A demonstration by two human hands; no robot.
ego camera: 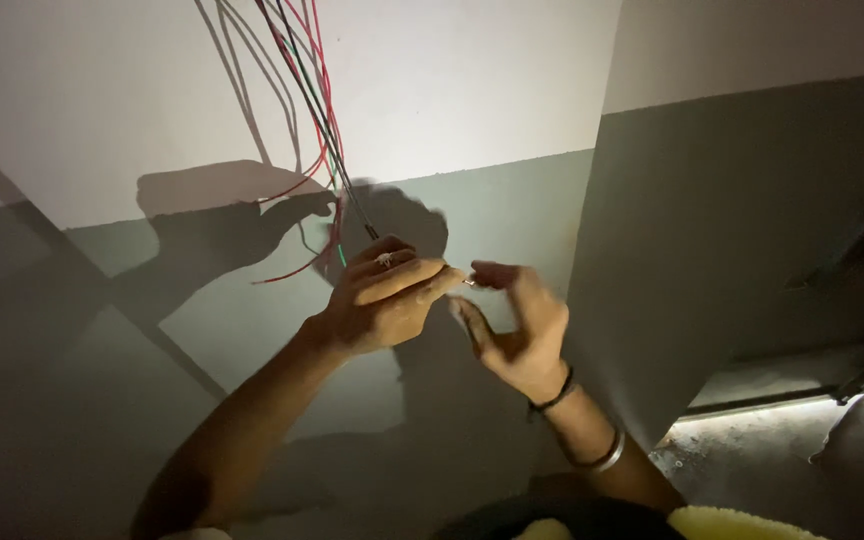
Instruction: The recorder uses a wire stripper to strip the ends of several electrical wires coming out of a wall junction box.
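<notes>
Yellow fabric point(722, 522) sits lowest in view, below the right hand point(517, 325), whose wrist carries a dark band point(552, 398) and a metal bangle point(604, 455). That hand is raised palm-up, thumb and forefinger pinched on a bare wire end point(468, 282). Just left of it, the left hand point(384, 298) is curled shut around the hanging bundle of red, black and green wires point(317, 110), which rises from its fist up the white-and-grey wall point(472, 90). Both hands meet at the wire end. Their shadows point(222, 215) fall on the wall left of the bundle.
</notes>
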